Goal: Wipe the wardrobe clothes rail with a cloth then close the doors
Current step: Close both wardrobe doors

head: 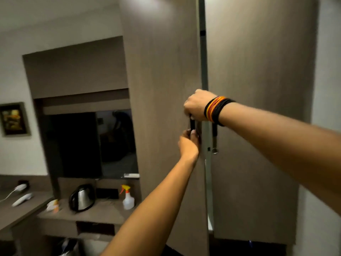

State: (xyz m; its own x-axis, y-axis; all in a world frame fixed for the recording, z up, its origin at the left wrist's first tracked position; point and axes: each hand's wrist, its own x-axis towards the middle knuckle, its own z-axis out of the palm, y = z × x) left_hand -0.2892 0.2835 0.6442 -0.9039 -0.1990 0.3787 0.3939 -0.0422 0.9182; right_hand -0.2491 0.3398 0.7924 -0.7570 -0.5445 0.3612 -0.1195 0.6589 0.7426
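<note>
The grey-brown wardrobe has two tall doors, the left door [162,74] and the right door [258,74], with only a narrow gap [204,67] between them. The rail inside is hidden and no cloth is in view. My left hand [189,145] grips the lower part of the left door's black handle [192,124]. My right hand [197,105], with bangles on its wrist, is curled over the top of that same handle. The right door's handle [214,137] hangs free just below my right wrist.
Left of the wardrobe is a dark TV [92,145] in a wall niche. Below it a counter [103,213] holds a kettle [82,197] and a spray bottle [128,199]. A desk [11,215] with white devices runs along the left wall. A bin [88,246] stands underneath.
</note>
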